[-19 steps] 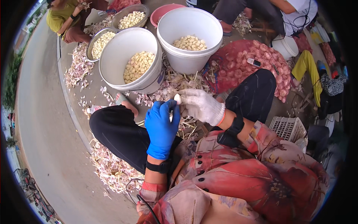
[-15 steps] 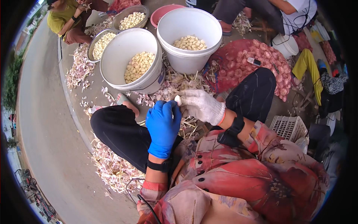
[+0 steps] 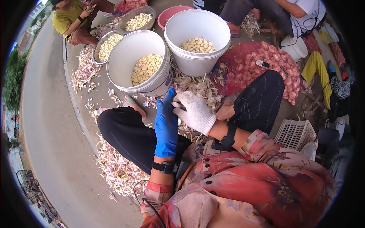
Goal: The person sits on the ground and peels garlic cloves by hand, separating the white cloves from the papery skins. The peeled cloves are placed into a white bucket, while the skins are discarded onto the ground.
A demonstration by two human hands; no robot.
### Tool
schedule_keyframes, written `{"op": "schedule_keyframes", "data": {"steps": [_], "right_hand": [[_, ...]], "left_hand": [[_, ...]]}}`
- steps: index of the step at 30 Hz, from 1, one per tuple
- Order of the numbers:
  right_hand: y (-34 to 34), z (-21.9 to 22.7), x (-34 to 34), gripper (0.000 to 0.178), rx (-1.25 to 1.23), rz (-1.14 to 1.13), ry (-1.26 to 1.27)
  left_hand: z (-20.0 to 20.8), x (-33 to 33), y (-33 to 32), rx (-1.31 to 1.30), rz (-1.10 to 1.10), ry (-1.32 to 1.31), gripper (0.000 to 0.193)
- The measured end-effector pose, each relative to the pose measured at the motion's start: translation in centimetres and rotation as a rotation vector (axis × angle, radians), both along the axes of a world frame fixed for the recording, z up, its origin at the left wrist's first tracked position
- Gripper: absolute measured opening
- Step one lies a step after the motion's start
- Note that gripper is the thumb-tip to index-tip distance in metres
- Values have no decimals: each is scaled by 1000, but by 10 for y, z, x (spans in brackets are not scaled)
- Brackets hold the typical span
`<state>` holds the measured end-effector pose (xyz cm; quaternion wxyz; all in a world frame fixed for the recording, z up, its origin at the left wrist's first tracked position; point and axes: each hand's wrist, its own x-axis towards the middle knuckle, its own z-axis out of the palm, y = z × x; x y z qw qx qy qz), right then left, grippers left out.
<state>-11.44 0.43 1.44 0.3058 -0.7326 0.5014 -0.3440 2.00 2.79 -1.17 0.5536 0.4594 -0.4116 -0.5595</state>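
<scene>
My left hand, in a blue glove, is held up between my knees with its fingers stretched out and its palm side turned to my right hand. My right hand, in a white knit glove, has its fingers bent and pressed together against the blue glove. What lies between its fingertips is too small and hidden to make out. Just beyond the hands stand two white buckets, the left bucket and the right bucket. Peeled garlic cloves lie in the left one, and more cloves in the right one.
Garlic skins cover the ground around my legs. At the right, a red mesh sack of garlic bulbs bears a phone. Metal bowls of cloves and a pink basin stand behind. A white crate sits right. Other people sit nearby.
The peeled clove seen at my fingertips is no longer visible. My left fingers have straightened upward, and my right hand has curled and come slightly nearer to me.
</scene>
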Motion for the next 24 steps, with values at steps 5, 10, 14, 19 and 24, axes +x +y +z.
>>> {"op": "schedule_keyframes", "data": {"steps": [5,10,14,19,24], "right_hand": [[-14,-25,-16,24,82,-1,-249],[-12,-5,-27,23,-25,76,-144],[-11,-10,-32,23,97,104,-279],[-8,-15,-34,23,227,133,-346],[4,-18,-32,26,341,140,-500]], "left_hand": [[18,1,5,41,176,-8,35],[16,1,7,193,142,-220,19],[15,0,9,160,113,-269,19],[22,-5,11,17,149,-706,14],[28,-18,9,124,180,-425,16]]}}
